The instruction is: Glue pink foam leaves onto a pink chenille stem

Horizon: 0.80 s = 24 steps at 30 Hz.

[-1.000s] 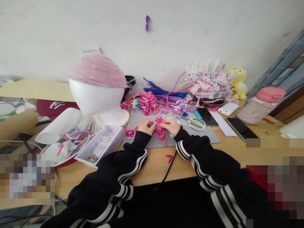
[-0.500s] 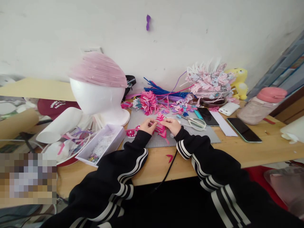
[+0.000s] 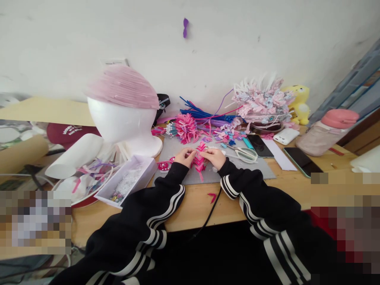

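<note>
Both hands meet over a grey felt mat (image 3: 255, 168) on a wooden table. My left hand (image 3: 184, 157) and my right hand (image 3: 215, 157) pinch a bright pink pipe-cleaner piece (image 3: 198, 161) with many short bent branches; its stem hangs down toward me. Black sleeves with white stripes cover both arms. A small pink V-shaped scrap (image 3: 211, 196) lies on the bare wood near the table's edge.
A white foam head (image 3: 124, 122) with a pink cap stands left of the mat, a lilac box (image 3: 127, 182) of beads before it. Behind the hands lie pink and blue pipe cleaners (image 3: 202, 118), scissors (image 3: 245, 153), two phones (image 3: 301, 160), a pink-lidded bottle (image 3: 326, 134).
The pink piece has turned slightly between my fingers, its stem now hanging straighter down. My hands stay in the same place.
</note>
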Tool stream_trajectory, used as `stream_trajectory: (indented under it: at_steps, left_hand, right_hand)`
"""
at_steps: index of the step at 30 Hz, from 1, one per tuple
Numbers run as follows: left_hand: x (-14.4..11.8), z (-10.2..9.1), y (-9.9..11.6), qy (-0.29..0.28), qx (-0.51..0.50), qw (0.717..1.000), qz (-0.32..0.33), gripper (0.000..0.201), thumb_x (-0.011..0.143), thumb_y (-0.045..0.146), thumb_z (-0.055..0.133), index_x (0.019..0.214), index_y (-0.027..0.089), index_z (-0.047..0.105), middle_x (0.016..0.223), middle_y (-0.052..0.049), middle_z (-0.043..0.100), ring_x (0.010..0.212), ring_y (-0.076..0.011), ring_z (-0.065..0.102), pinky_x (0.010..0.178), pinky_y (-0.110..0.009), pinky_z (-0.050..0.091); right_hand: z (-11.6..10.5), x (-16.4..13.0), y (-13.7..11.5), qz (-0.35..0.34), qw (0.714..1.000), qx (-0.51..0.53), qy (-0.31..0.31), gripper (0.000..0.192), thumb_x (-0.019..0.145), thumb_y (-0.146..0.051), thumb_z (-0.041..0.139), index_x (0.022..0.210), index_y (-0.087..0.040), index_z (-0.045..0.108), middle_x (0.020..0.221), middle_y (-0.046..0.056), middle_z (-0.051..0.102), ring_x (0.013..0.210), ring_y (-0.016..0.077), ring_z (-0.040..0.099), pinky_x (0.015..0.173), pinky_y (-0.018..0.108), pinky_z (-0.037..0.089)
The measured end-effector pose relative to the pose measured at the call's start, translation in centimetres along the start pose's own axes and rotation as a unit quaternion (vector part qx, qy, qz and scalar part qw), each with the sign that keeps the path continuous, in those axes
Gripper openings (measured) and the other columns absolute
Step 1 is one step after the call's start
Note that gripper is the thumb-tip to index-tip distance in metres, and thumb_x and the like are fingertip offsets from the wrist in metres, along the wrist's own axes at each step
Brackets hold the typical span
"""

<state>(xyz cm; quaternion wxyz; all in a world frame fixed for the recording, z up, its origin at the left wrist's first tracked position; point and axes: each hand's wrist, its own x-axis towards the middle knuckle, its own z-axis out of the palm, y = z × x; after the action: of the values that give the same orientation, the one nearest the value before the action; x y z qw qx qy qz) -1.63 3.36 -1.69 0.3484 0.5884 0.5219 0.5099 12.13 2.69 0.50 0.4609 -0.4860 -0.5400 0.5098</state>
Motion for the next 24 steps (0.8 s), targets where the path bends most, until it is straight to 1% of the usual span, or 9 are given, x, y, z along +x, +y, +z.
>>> stream_trajectory:
  at_steps: [3, 8, 12, 16, 21, 24]
  left_hand:
    - [0.3, 0.3, -0.7, -0.025, -0.041, 0.999, -0.012, 0.022, 0.061, 0.037, 0.058, 0.069, 0.017, 0.061, 0.055, 0.002, 0.056, 0.046, -0.0069, 0.045, 0.045, -0.018, 0.039]
    - [0.6, 0.3, -1.0, -0.033, -0.077, 0.996, -0.040, 0.024, 0.059, 0.037, 0.060, 0.068, 0.015, 0.059, 0.052, 0.003, 0.055, 0.043, -0.0061, 0.046, 0.044, -0.018, 0.039]
    - [0.5, 0.2, -0.7, -0.041, -0.095, 0.994, -0.039, 0.022, 0.056, 0.034, 0.062, 0.066, 0.015, 0.059, 0.052, 0.003, 0.055, 0.044, -0.0055, 0.045, 0.045, -0.018, 0.039]
    - [0.3, 0.0, -0.1, -0.045, -0.098, 0.994, -0.036, 0.020, 0.054, 0.032, 0.064, 0.062, 0.015, 0.057, 0.048, 0.005, 0.052, 0.043, -0.0052, 0.044, 0.044, -0.018, 0.037]
    - [0.1, -0.2, 0.6, -0.069, -0.162, 0.983, -0.042, 0.023, 0.052, 0.031, 0.065, 0.060, 0.014, 0.052, 0.045, 0.006, 0.049, 0.040, -0.0040, 0.043, 0.043, -0.018, 0.037]
    - [0.0, -0.1, 0.8, -0.083, -0.183, 0.979, -0.037, 0.024, 0.052, 0.031, 0.066, 0.061, 0.014, 0.051, 0.045, 0.007, 0.049, 0.039, -0.0036, 0.043, 0.043, -0.017, 0.036]
  right_hand:
    - [0.0, 0.1, 0.1, -0.002, 1.000, 0.007, 0.004, 0.024, 0.053, -0.035, 0.067, 0.048, -0.015, 0.054, 0.039, -0.004, 0.048, 0.039, 0.0079, 0.044, 0.043, 0.023, 0.039]
    - [-0.1, 0.1, 0.1, 0.006, 1.000, 0.008, 0.007, 0.023, 0.053, -0.034, 0.066, 0.048, -0.015, 0.054, 0.038, -0.004, 0.048, 0.039, 0.0076, 0.044, 0.044, 0.023, 0.038]
    - [-0.1, 0.0, 0.0, 0.004, 1.000, -0.003, -0.006, 0.024, 0.053, -0.035, 0.066, 0.048, -0.015, 0.054, 0.039, -0.004, 0.047, 0.039, 0.0076, 0.044, 0.044, 0.023, 0.037]
    - [-0.1, 0.1, 0.3, 0.006, 1.000, 0.002, -0.007, 0.027, 0.051, -0.037, 0.067, 0.048, -0.015, 0.052, 0.040, -0.005, 0.047, 0.039, 0.0066, 0.042, 0.043, 0.022, 0.036]
    - [-0.3, 0.6, 0.9, -0.009, 0.999, 0.048, 0.005, 0.025, 0.050, -0.034, 0.068, 0.050, -0.015, 0.052, 0.045, -0.006, 0.048, 0.042, 0.0049, 0.040, 0.045, 0.020, 0.033]
    - [-0.2, 0.7, 0.9, -0.011, 0.996, 0.091, 0.008, 0.025, 0.048, -0.030, 0.070, 0.056, -0.015, 0.052, 0.050, -0.006, 0.050, 0.046, 0.0047, 0.042, 0.048, 0.020, 0.034]
